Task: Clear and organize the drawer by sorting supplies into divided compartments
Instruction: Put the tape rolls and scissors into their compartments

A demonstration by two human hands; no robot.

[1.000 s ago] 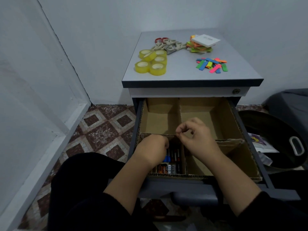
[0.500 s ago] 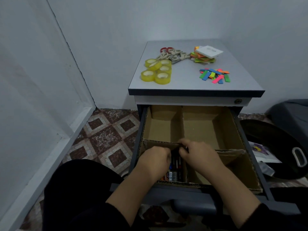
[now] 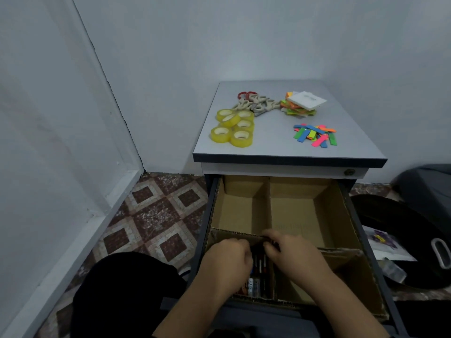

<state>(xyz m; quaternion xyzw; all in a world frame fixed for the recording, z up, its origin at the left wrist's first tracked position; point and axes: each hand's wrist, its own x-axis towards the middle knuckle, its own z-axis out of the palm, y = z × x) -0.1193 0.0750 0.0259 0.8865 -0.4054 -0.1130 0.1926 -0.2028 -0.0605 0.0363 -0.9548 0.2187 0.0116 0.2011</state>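
Note:
The open drawer (image 3: 351, 215) holds a cardboard insert with dividers (image 3: 269, 206). Its two far compartments show bare cardboard. Several markers (image 3: 258, 272) lie in the near left compartment. My left hand (image 3: 227, 262) is curled over their left side, fingertips hidden. My right hand (image 3: 295, 257) reaches in from the right, and its fingers pinch the far ends of the markers at the divider. On the cabinet top (image 3: 273, 147) lie yellow tape rolls (image 3: 231, 129), scissors (image 3: 256, 103), a stack of sticky notes (image 3: 302, 103) and coloured strips (image 3: 314, 135).
A black bin (image 3: 390, 223) with a white handle (image 3: 439, 254) stands right of the drawer, with plastic packets (image 3: 383, 242) on its rim. A white wall (image 3: 61, 167) runs along the left above patterned floor tiles (image 3: 151, 215). My knee in black (image 3: 122, 289) is at lower left.
My right hand has dropped from above the divider down onto the markers in the near left compartment. The left hand has stayed on them. The view has pulled back and tilted up.

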